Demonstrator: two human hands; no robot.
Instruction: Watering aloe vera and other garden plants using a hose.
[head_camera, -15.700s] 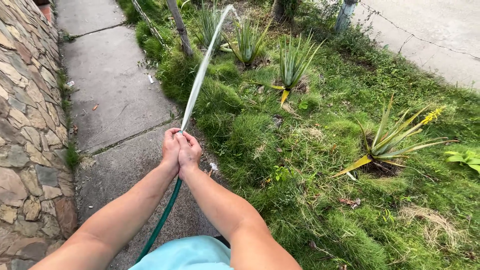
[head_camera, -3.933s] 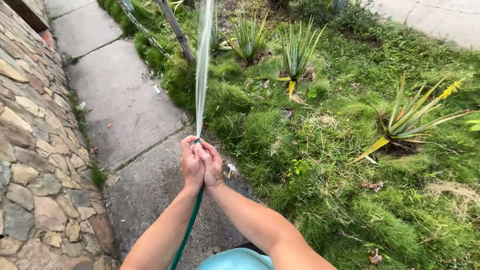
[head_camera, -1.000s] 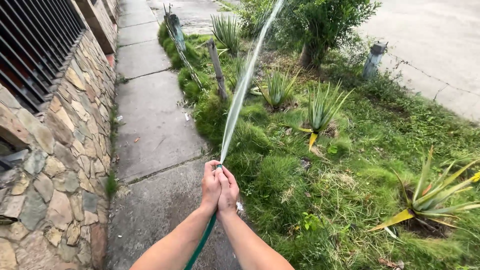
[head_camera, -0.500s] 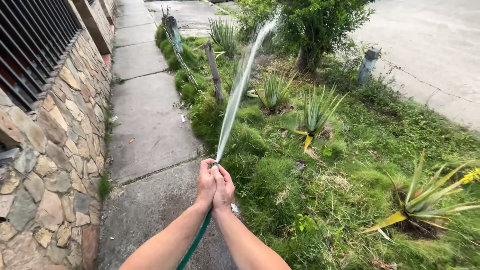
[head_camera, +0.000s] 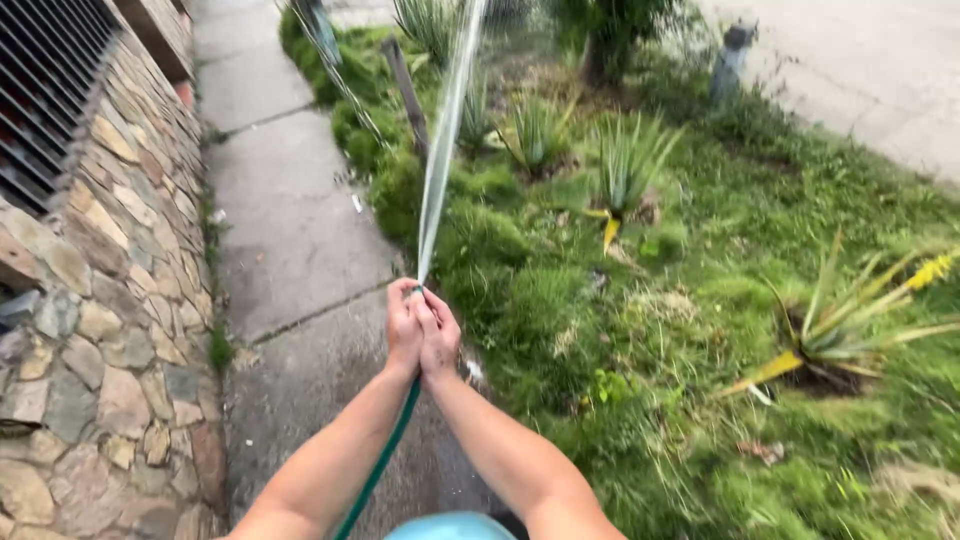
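Note:
My left hand (head_camera: 402, 328) and my right hand (head_camera: 439, 338) are clasped together around the end of a green garden hose (head_camera: 380, 462), which runs down between my forearms. A flat jet of water (head_camera: 442, 142) shoots from the hose end up and away over the grass, towards the spiky plants at the top. The nozzle end itself is hidden by my fingers. I stand on a concrete path (head_camera: 290, 230) at the edge of a grassy bed (head_camera: 640, 330).
A stone wall (head_camera: 95, 300) with a barred window (head_camera: 45, 95) runs along the left. Spiky plants (head_camera: 625, 165) grow in the grass, one with a yellow flower (head_camera: 840, 330) at right. A wooden stake (head_camera: 405, 90) and wire fence edge the bed. A grey post (head_camera: 728, 55) stands by the road.
The view has tilted down and blurred. My clasped hands sit slightly higher in frame, and the water jet now points more steeply upward.

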